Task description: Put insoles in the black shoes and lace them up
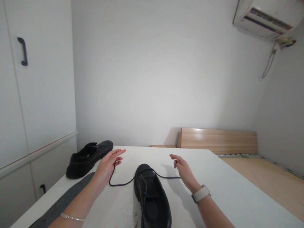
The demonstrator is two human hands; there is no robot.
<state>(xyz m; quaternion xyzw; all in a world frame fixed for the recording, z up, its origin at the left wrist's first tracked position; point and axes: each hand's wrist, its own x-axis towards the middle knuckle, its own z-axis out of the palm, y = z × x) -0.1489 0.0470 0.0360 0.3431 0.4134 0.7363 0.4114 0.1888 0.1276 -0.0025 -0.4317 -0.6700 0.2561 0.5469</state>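
A black shoe (155, 207) stands on the white table in front of me, toe pointing away. One black shoelace (123, 184) runs across its front and trails to both sides. On the left the lace rises into my left hand (112, 159), which is closed on it with the fingertips stretched forward. My right hand (181, 166) hovers over the table to the right of the toe, index finger extended and other fingers partly bent. The lace's right part passes behind this hand, hiding its end; no lace shows between the fingers.
Another black shoe (89, 158) stands at the table's left edge, beyond my left forearm. A dark grey strip of cloth or mat (64, 198) lies under that forearm. A white cabinet (42, 95) borders the left side; a wooden bed (218, 139) is at the right.
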